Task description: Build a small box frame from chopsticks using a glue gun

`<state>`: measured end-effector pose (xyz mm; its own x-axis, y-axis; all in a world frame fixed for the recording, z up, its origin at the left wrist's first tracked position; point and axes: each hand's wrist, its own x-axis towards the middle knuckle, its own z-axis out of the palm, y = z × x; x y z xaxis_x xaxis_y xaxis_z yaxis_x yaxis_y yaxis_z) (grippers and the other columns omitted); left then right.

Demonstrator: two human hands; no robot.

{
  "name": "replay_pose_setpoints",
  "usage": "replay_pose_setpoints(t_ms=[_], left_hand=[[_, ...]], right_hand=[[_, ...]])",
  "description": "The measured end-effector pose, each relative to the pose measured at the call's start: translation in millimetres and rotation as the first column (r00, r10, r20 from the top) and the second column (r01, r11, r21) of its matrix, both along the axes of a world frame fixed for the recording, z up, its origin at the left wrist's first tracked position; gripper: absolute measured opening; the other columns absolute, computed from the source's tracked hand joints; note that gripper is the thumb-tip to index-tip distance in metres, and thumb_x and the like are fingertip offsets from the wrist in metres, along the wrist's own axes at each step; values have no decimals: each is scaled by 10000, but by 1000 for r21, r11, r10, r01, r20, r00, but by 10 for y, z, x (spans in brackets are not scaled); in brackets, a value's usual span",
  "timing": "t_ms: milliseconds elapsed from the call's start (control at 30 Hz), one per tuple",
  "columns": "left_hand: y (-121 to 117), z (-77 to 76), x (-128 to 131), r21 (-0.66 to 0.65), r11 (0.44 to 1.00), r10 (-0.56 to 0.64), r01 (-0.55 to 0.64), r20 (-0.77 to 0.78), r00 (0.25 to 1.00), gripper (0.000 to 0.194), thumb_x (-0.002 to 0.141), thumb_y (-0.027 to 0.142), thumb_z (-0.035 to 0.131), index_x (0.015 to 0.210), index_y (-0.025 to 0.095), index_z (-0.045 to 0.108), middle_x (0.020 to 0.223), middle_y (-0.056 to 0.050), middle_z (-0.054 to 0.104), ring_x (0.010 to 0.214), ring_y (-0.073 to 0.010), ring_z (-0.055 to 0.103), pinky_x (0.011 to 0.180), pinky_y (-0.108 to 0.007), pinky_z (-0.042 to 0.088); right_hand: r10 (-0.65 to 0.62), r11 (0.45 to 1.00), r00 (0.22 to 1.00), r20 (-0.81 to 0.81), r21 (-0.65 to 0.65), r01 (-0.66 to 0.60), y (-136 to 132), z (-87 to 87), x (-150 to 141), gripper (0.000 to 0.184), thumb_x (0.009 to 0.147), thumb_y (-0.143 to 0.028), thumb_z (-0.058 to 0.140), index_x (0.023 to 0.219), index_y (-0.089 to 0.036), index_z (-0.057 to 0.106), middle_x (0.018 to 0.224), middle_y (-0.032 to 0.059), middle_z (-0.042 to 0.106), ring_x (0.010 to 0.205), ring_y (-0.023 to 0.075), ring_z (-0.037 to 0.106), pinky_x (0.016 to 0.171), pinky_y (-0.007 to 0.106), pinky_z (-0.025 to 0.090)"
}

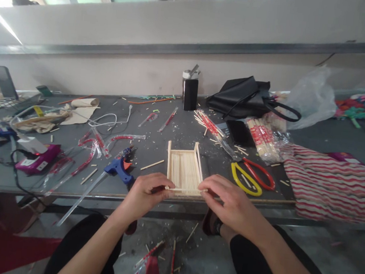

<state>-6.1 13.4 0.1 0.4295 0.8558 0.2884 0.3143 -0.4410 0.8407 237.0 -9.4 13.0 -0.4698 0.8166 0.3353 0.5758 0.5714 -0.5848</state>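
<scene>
At the table's near edge lies a small bed-like frame of pale wooden sticks (184, 167), with a slatted panel and short posts at its far corners. A thin wooden stick (185, 190) spans its near end. My left hand (146, 194) pinches the stick's left end between thumb and fingers. Its right end is in the fingers of my right hand (229, 202). Whether the stick is fixed to the frame cannot be told. Left of my left hand rests a blue glue gun (119, 169) with a long clear glue stick; scissors (252, 193) lie beyond my right hand.
Wrapped chopsticks (264, 140), a phone (239, 133), a black bag (241, 97) and a striped cloth (329, 185) occupy the right side. A bottle (189, 92) stands behind. On the left are a purple power strip (40, 160), cables and wrappers. Stick scraps litter table and floor.
</scene>
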Motion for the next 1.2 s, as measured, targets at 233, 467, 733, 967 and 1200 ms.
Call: replay_pose_setpoints(t_ms=[233, 467, 733, 967, 1200], left_hand=[[4, 2, -12, 9, 1000, -3, 3, -9, 1000, 79, 807, 250, 674, 825, 183, 712, 783, -50, 687, 690, -145, 613, 634, -250, 470], [3, 12, -11, 7, 1000, -7, 7, -11, 1000, 84, 812, 243, 670, 831, 172, 709, 784, -51, 681, 707, -147, 613, 659, -254, 471], [-2, -71, -48, -4, 1000, 0, 0, -34, 999, 249, 789, 204, 689, 1038, 214, 686, 885, -34, 692, 770, -140, 628, 684, -239, 491], [-27, -76, -149, -227, 973, -38, 49, 54, 998, 626, 746, 204, 722, 1322, 256, 482, 929, -6, 618, 711, -117, 631, 683, -255, 534], [41, 17, -281, -134, 981, 155, -143, 86, 984, 285, 790, 303, 679, 1046, 183, 653, 839, -26, 664, 746, -133, 626, 687, -242, 511]], right_hand=[[-2, 1000, 1000, 2, 2, 2, -2, -1, 4, 141, 912, -103, 458, 929, -205, 555, 899, 38, 600, 870, 162, 572, 771, 302, 455], [-3, 1000, 1000, 7, -4, 3, -15, -3, 14, 132, 926, -120, 457, 944, -207, 554, 912, 34, 599, 882, 158, 575, 778, 301, 460], [-13, 1000, 1000, 9, -22, 13, -8, -22, 65, 239, 909, -145, 518, 1129, -233, 547, 952, 33, 613, 877, 149, 598, 780, 285, 497], [-55, 998, 998, -19, -26, 55, -37, 7, 152, 384, 855, -202, 592, 1230, -258, 532, 914, 14, 630, 772, 131, 604, 720, 265, 525], [-351, 934, 900, -260, -166, 316, 40, -5, 397, 241, 919, -358, 478, 950, -207, 663, 748, 14, 676, 623, 130, 611, 616, 248, 506]])
